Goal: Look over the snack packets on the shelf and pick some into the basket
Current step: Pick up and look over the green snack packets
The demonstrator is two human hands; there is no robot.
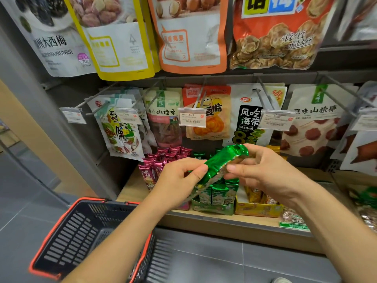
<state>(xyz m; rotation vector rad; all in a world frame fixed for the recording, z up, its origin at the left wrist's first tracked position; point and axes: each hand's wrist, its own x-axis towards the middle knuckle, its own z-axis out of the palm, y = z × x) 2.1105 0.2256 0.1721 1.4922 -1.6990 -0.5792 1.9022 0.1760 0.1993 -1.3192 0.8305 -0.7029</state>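
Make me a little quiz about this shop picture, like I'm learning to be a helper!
1. True or false: the green packet already lies in the basket.
2. Which hands hold the green packet? A) left hand only B) right hand only C) both
3. Fill in: the basket is on the person's ____ side.
Key: 1 false; 2 C; 3 left.

Fig. 1. The person's hands and forearms, head view.
Left hand [179,182], right hand [265,172]: bare, short nails. Forearms [122,237] bare. Pale shoe toe [281,280] right of basket [67,242].
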